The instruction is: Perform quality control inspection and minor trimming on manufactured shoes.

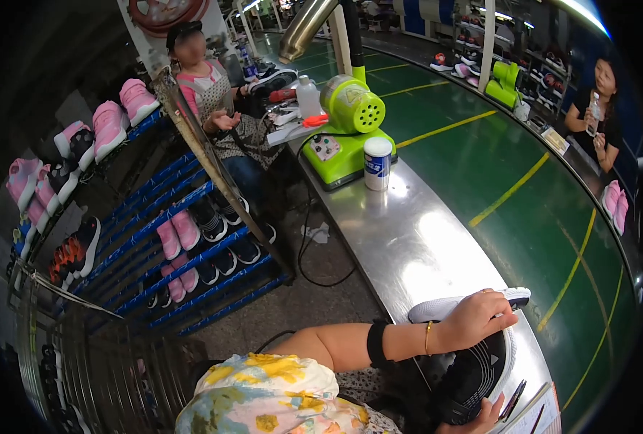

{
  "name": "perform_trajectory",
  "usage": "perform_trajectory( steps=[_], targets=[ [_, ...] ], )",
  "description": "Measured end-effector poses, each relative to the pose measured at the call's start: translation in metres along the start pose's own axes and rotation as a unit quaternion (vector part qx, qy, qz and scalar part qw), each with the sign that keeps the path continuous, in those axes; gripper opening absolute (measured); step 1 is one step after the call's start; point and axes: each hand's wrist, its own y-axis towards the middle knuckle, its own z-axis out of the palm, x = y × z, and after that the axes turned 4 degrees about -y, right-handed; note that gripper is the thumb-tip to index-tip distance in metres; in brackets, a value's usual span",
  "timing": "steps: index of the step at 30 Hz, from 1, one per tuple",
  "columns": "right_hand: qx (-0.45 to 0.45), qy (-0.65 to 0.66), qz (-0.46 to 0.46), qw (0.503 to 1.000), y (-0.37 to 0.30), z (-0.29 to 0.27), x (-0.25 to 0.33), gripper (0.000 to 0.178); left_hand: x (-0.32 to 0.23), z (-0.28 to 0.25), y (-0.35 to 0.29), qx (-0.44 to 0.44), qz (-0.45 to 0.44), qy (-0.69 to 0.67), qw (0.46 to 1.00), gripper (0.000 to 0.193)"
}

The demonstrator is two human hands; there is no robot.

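Note:
A black sneaker [467, 380] with thin light lines on its side and a white sole is tilted up at the near end of the metal bench. My right hand [486, 418] grips it from below, partly cut off by the lower edge. Over the sneaker's upper end, my left hand [475, 320] is closed, its fingers curled together; whatever is between them is hidden. Behind that hand lies another shoe [428, 310], its white sole showing on the left and its dark end to the right.
The metal bench [401, 231] carries a white-and-blue can [377, 168] and a green machine [350, 119]. Pens [513, 401] and a notebook [546, 414] lie near right. Blue racks [191, 253] with shoes stand left. One co-worker [205, 94] sits beyond, another [596, 108] far right.

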Motion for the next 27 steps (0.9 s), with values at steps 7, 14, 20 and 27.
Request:
perform_trajectory(
  steps=[7, 14, 20, 27],
  targets=[
    [-0.024, -0.007, -0.001, 1.0, -0.011, 0.005, -0.007, 0.059, 0.004, 0.004, 0.004, 0.015, -0.057, -0.093, 0.994, 0.031],
    [0.038, 0.099, 0.023, 0.994, 0.028, 0.0, -0.004, 0.053, 0.015, -0.024, 0.012, 0.069, -0.202, -0.263, 0.941, 0.044],
    [0.035, 0.113, 0.037, 0.992, 0.026, -0.003, -0.018, 0.054, 0.015, -0.012, 0.019, 0.113, -0.219, -0.275, 0.929, 0.05],
    [0.028, 0.105, 0.039, 0.993, 0.027, -0.005, -0.013, 0.053, 0.012, -0.012, 0.017, 0.109, -0.2, -0.243, 0.943, 0.052]
  ],
)
